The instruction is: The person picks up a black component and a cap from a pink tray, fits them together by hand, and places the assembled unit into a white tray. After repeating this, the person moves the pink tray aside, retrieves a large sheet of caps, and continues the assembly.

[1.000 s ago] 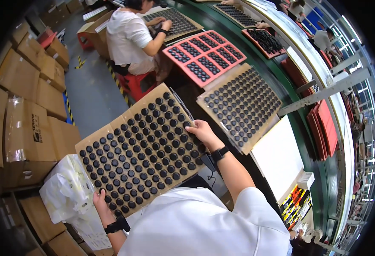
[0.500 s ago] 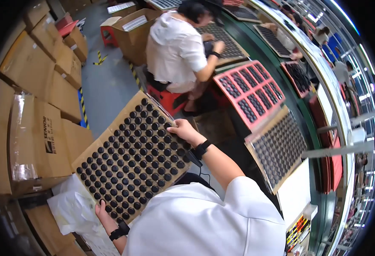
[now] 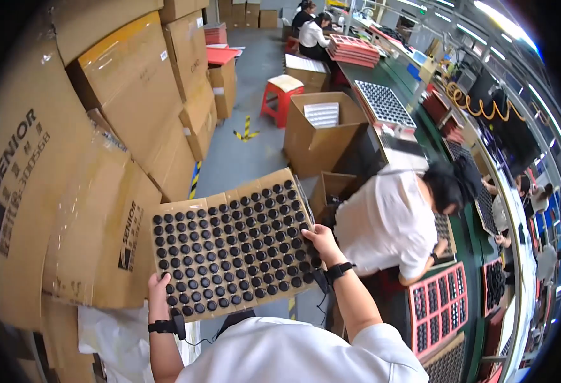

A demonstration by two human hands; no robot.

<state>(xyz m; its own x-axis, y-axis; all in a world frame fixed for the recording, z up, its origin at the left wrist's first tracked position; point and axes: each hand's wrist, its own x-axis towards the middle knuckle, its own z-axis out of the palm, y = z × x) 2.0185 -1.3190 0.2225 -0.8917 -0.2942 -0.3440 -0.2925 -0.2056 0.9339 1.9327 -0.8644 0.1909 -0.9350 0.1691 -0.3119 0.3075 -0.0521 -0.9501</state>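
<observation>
Between my two hands I carry a flat cardboard tray [image 3: 242, 190], held out in front of my body. Rows of small round black pieces like caps [image 3: 271, 289] cover it. My left hand [image 3: 158, 290] grips the tray's near left edge, thumb on top. At the right edge, my right hand [image 3: 322, 242] clasps the board with its thumb over the rim. The fingers under the tray are hidden on both sides. Each wrist wears a black band [image 3: 339, 271].
Stacked cardboard boxes [image 3: 127, 83] wall the left side. Ahead are an open carton [image 3: 325, 137] and a red stool [image 3: 279, 102]. A co-worker in white [image 3: 386, 223] sits close on my right at a green conveyor [image 3: 392, 80]. A pink tray [image 3: 414, 319] lies beside that person.
My view has swung left toward the aisle, so the co-worker and conveyor now appear farther right. The tray, still in both hands, has turned to lie more level across the view.
</observation>
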